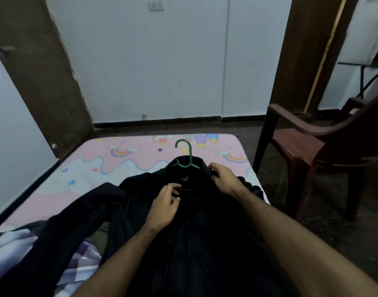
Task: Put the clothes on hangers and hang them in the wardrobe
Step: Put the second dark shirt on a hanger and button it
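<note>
A black shirt (190,228) lies spread on the bed with its collar pointing away from me. A green plastic hanger (184,156) sits inside the neck opening; its hook sticks out past the collar and its arms are hidden under the cloth. My right hand (225,179) grips the shirt's right shoulder by the collar. My left hand (165,203) rests on the cloth just below the neck label with its fingers loosely curled.
The bed (81,174) has a pink rainbow-print sheet. More clothes, a checked purple one (81,266) among them, lie at the lower left. A brown plastic chair (312,151) stands right of the bed. A brown door (38,67) is at the left.
</note>
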Demonstrator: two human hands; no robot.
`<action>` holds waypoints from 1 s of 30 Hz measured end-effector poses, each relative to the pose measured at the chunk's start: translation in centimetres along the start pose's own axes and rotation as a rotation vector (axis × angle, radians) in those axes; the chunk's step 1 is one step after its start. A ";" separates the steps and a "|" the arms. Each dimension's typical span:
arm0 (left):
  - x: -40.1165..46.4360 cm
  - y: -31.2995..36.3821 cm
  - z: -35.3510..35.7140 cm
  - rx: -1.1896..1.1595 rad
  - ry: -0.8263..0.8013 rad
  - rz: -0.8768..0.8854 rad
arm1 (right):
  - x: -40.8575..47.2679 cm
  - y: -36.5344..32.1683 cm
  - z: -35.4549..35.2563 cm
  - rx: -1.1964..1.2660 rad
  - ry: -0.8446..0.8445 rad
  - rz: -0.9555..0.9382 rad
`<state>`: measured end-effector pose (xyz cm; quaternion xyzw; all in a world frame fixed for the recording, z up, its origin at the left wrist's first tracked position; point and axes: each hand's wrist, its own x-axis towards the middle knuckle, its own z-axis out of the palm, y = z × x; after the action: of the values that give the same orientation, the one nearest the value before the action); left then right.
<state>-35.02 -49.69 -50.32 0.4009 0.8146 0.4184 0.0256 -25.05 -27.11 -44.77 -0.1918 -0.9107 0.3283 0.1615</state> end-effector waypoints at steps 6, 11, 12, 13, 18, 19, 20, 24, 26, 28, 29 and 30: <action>2.6 13.5 -11.9 0.343 0.496 0.227 | -3.9 -9.7 -11.9 0.002 0.125 -0.210; 2.8 26.1 -21.4 0.317 0.379 0.382 | -8.6 -20.8 -23.7 -0.031 0.209 -0.372; 2.4 28.8 -23.1 0.305 0.389 0.403 | -9.6 -22.6 -25.8 -0.046 0.253 -0.393; 1.8 31.3 -24.7 0.320 0.413 0.418 | -10.9 -24.4 -27.8 -0.058 0.298 -0.408; -2.1 42.8 -32.3 0.424 0.513 0.477 | -18.3 -30.4 -37.7 -0.199 0.335 -0.337; -3.1 44.6 -33.8 0.421 0.534 0.482 | -19.9 -30.8 -39.5 -0.242 0.290 -0.276; -4.1 46.3 -35.2 0.415 0.553 0.488 | -21.5 -31.0 -41.0 -0.266 0.234 -0.235; -7.6 51.4 -39.1 0.343 0.571 0.545 | -27.8 -30.8 -44.7 -0.078 0.109 -0.232; -8.7 52.9 -40.0 0.320 0.579 0.584 | -29.9 -31.6 -45.7 -0.078 0.154 -0.272; -9.4 54.0 -40.3 0.318 0.615 0.608 | -31.2 -32.9 -46.9 -0.265 0.325 -0.343; -9.7 54.5 -40.3 0.318 0.639 0.610 | -31.7 -33.6 -47.6 -0.351 0.395 -0.368; -9.9 54.9 -40.3 0.319 0.666 0.612 | -32.0 -34.3 -48.2 -0.406 0.435 -0.382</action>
<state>-8.88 -64.96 11.44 0.4655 0.6771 0.3823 -0.4228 14.88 -40.21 7.80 -0.1115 -0.9212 0.0560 0.3686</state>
